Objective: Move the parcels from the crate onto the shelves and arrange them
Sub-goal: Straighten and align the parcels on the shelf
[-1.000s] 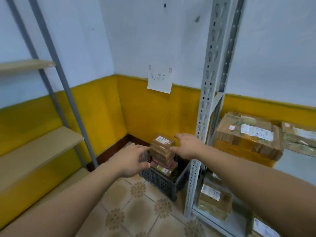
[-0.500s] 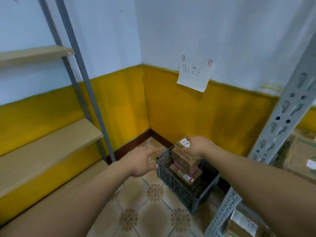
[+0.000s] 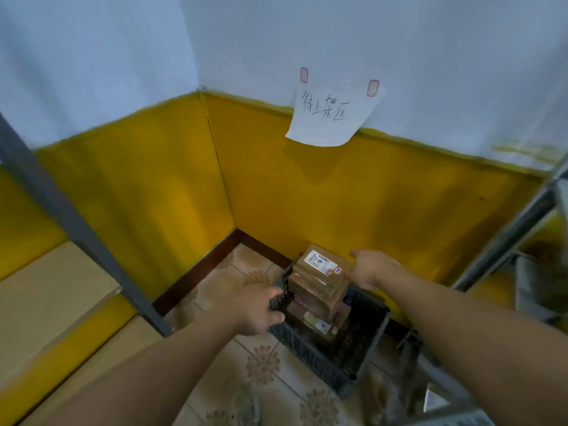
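Crate (image 3: 319, 359) rim being gripped by left hand (image 3: 252, 309), top parcel (image 3: 319, 270) being touched by right hand (image 3: 372, 269) — fingertips (image 3: 348, 273) blurred, grasp indeterminable, lower parcels (image 3: 318, 305) being partly hidden.

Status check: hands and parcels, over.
Right hand open at top brown cardboard parcel. Left hand at black plastic crate rim, grip unclear. Nothing blocking.
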Demonstrator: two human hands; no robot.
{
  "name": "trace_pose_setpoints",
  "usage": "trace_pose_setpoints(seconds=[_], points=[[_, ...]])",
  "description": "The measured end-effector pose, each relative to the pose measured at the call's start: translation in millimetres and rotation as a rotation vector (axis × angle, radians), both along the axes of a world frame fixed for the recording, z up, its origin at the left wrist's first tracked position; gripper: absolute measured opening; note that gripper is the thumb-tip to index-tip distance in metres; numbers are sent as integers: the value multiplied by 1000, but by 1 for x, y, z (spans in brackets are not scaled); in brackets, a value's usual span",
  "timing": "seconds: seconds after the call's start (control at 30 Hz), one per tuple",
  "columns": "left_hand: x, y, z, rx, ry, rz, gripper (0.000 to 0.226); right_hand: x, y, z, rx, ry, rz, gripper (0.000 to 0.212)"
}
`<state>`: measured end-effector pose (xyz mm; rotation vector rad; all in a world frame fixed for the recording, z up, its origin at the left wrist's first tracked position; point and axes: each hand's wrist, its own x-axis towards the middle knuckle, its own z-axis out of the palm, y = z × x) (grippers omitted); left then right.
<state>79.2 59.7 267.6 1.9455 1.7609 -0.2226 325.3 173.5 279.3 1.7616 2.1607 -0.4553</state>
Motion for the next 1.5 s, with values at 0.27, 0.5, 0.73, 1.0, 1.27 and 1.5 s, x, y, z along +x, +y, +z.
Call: trace_pose_setpoints(seconds=[0.27, 0.5, 0.73, 1.0, 1.27, 1.5], points=[[-57, 144, -53, -104, -43, -87, 63, -26, 82, -45, -94, 71, -232, 62], [-58, 245, -127, -253, -145, -18, 46, -8, 142, -107, -223, 117, -382, 64], [-45, 324, -257, -285, -180, 59, 35, 17, 220, -240, -297, 170, -416, 72], [-22, 384, -396, -306, -226, 136, 40, 14, 268, -392, -335, 292, -389, 77], [12, 392, -448, -161, -446, 325, 48, 1, 272, -461, -191, 495, -739, 75], [0, 355, -454, -103, -574, 509, 54, -17, 258, -458, -12, 582, -679, 77]])
